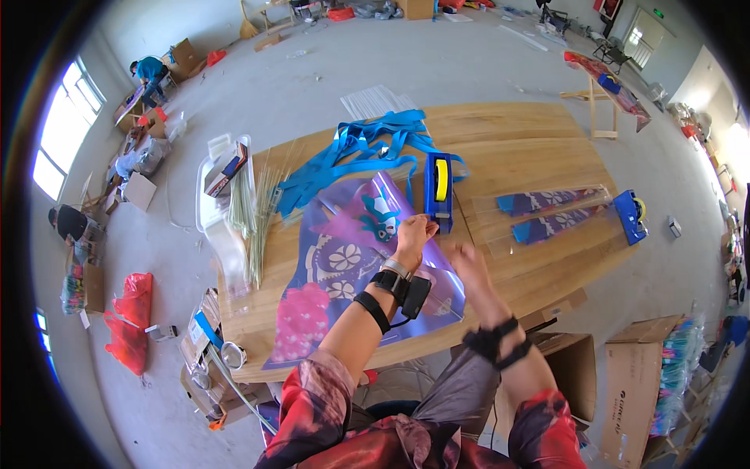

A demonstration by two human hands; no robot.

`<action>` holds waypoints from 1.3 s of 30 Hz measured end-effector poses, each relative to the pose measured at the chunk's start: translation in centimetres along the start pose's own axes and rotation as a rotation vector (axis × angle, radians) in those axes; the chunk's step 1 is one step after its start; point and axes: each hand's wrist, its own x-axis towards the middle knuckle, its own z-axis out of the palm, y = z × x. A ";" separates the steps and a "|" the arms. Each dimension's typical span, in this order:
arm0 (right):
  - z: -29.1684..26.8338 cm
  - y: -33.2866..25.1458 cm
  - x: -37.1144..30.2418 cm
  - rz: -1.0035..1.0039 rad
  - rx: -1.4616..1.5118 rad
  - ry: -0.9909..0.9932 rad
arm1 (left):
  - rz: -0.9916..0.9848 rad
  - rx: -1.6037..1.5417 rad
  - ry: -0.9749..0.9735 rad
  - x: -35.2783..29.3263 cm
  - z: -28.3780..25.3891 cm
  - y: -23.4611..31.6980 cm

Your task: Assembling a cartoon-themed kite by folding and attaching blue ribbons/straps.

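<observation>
A purple printed plastic sheet [336, 262] with pink hearts and white flower shapes lies on the wooden table [508, 141], its right side curled over. My left hand [414, 237] is above the curl, fingertips pinched together at the near end of a blue tape dispenser [439, 211] holding a yellow roll. Whatever is between those fingertips is too small to make out. Just right of the curled edge, my right hand [470, 270] is smeared by motion, so its fingers cannot be read. My left forearm covers part of the sheet.
Blue ribbons [367, 148] lie beyond the sheet. Thin sticks [254, 203] and a white tray [209, 195] are at the left. Two printed pieces in clear sleeves [551, 211] and a second tape dispenser [630, 217] sit right. Cardboard boxes [631, 391] stand near right; other people work far left.
</observation>
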 end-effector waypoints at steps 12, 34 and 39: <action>-5.0 5.7 -26.0 0.264 0.369 -0.250 | -0.017 0.109 -0.053 -0.2 0.5 0.8; -5.7 10.2 -26.0 0.276 0.254 -0.283 | 0.253 0.779 0.120 0.3 3.1 -0.4; -5.7 9.1 -26.4 0.271 0.222 -0.259 | 0.453 0.836 0.181 -2.5 2.0 1.8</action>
